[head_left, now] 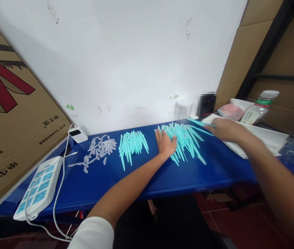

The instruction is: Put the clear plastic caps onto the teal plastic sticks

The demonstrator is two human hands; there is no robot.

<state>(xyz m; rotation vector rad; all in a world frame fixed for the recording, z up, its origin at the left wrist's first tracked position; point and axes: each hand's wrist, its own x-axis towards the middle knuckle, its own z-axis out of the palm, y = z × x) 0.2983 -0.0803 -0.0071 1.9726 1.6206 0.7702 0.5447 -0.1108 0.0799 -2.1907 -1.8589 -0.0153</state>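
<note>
Toward the table's far edge, best to steady the turquoise sticks lightly with the left grip spread on their left side; with the right grip pinching a few by the ends, move slowly.

One head-worn view: close above the near edge of a glossy blue tabletop, facing forward and down toward a scuffed white wall.

On a blue bench, the left hand rests against the larger pile of turquoise sticks; the blurred right hand has a turquoise stick in its grip. A smaller pile and pale pieces lie farther left.
</note>
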